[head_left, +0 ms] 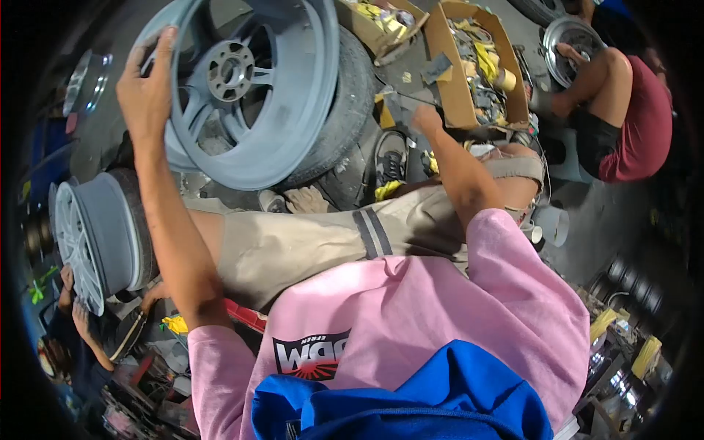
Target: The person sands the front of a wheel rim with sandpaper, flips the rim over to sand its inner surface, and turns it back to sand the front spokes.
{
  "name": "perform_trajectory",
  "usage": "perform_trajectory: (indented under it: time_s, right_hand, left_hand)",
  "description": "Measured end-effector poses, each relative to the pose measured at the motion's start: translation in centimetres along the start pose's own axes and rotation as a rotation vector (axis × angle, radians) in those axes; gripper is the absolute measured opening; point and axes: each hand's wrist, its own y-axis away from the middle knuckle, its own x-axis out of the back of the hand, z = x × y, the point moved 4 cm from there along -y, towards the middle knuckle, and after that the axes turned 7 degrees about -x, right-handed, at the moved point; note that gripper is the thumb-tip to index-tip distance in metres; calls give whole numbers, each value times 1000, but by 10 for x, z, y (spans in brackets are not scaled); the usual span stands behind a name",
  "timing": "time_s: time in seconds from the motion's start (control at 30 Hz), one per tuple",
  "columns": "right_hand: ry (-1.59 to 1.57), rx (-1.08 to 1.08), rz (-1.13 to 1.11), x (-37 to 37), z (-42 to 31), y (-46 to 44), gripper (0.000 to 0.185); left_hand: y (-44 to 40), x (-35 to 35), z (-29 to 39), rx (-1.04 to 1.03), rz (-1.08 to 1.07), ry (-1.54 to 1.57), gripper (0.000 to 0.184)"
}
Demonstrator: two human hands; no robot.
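A grey alloy wheel rim (293, 158) stands tilted in front of me, its hub and spokes facing me. My left hand (149, 92) grips its left edge, fingers over the lip. A tire (352, 110) lies under and behind the rim. To the right of the tire, my right hand (425, 119) is closed, low and near a cardboard box. What it holds, if anything, I cannot make out. A grey sheet-like scrap (402, 110) shows just left of that hand.
A cardboard box (449, 73) holds scraps and yellow material; another box (411, 15) stands behind. At right a person in a red shirt (645, 125) sits by a shiny rim (561, 44). Another person's hands touch a silver wheel (77, 242) at left. Gloves (306, 199) lie near my shoe.
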Motion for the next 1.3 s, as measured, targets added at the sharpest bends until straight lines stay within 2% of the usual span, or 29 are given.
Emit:
perform_trajectory:
  time_s: [0.07,0.1,0.17,0.2,0.27,0.3,0.37,0.4,0.47,0.6,0.67,0.7,0.8,0.9,1.07,1.13,1.2,1.23,1.3]
  right_hand:
    - [34,-92,-107,-16,-7,9,33]
    - [39,-79,-107,-32,-3,6,33]
    - [-28,-191,-115,-69,12,-2,37]
    - [-25,-181,-121,-65,5,11,37]
    - [-64,-344,-67,-47,6,40,44]
    - [-59,-341,-72,-49,6,39,44]
    - [-67,-378,-214,-70,22,32,50]
    - [-65,-378,-217,-76,26,29,50]
    - [-39,-269,-52,-76,33,18,52]
    - [-57,-135,-138,-41,36,-16,40]
    - [-1114,-184,-475,-28,30,-19,24]
    - [-1161,-161,-456,-8,21,-11,13]
    - [-1336,-220,-341,7,7,0,10]
    - [-1429,-160,-323,-1,2,6,10]
    - [-1314,-72,-317,-6,-22,20,16]
    - [-1237,-95,-284,-5,-37,25,9]
    - [-1176,-88,-274,-23,-41,19,15]
    - [-1026,61,-139,-45,-33,4,24]
    - [-876,213,-5,-49,-40,5,33]
  left_hand:
    - [6,4,4,2,28,-17,35]
    - [10,6,5,-14,40,-40,36]
    - [15,11,17,1,45,-11,36]
    - [17,13,18,10,40,30,37]
    - [19,15,13,-12,45,14,37]
    - [19,15,11,-29,36,-11,37]
    - [19,13,9,-41,28,-38,37]
    - [18,11,9,-53,21,-12,37]
    - [15,6,11,-60,9,17,36]
    - [6,-2,21,-56,-9,20,29]
    - [2,-4,24,-54,-1,37,28]
    - [2,-5,24,-64,-4,65,28]
    - [2,-9,25,-100,-4,103,27]
    - [4,-9,26,-104,-5,115,27]
    - [8,-5,32,-93,38,182,32]
    - [10,-5,34,-156,-29,44,32]
    - [14,-9,42,-120,-34,3,36]
    - [15,-10,45,-150,-34,-59,37]
    - [17,-9,39,-184,-32,-126,38]
